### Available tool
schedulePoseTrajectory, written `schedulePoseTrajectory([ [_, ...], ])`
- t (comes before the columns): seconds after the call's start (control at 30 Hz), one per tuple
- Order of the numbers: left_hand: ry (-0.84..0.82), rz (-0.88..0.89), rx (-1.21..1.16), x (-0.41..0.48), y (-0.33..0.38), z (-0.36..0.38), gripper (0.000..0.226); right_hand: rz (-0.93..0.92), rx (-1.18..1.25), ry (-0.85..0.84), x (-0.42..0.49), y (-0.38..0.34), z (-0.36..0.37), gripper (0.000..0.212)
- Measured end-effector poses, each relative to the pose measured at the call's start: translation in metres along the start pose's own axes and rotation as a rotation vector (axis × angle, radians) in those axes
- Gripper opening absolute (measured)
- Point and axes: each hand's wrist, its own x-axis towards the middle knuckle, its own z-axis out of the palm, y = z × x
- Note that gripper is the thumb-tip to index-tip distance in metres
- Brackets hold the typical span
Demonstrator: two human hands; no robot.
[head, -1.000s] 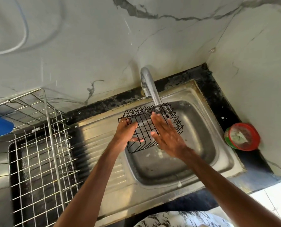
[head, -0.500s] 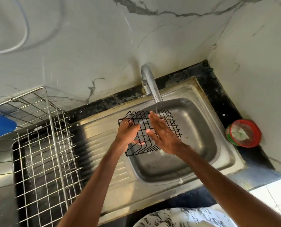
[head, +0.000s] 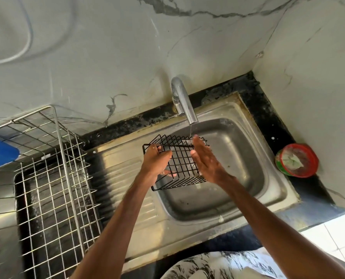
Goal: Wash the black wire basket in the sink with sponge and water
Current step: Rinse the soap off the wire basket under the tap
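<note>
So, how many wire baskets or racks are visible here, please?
2. The black wire basket is held over the sink by the left hand; the larger silver wire rack stands at the left. No other shows.

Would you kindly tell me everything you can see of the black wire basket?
The black wire basket is a small rectangular cage of thin black wire grid, held tilted in the air over the sink, below the tap. The left hand grips its left edge; the right hand lies flat against its right side, fingers straight. A thin water stream falls at its far right corner.
</note>
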Motion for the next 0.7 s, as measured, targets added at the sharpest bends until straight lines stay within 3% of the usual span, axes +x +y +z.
schedulePoseTrajectory([
  [0.07, 0.027, 0.014, 0.027, 0.001, -0.002, -0.002, 0.028, 0.201, 0.012, -0.070, 0.000, 0.021, -0.004, 0.084],
  [0.2, 0.046, 0.017, 0.055, 0.005, -0.006, -0.005, 0.024, 0.307, 0.145, -0.063, -0.004, 0.017, -0.008, 0.082],
  [0.53, -0.006, 0.019, 0.052, 0.008, -0.001, -0.004, 0.021, 0.624, 0.495, 0.093, 0.020, 0.028, -0.028, 0.044],
  [0.7, -0.002, 0.074, 0.087, 0.007, 0.019, 0.016, 0.021, 0.651, 0.363, 0.198, 0.021, 0.022, -0.027, 0.051],
])
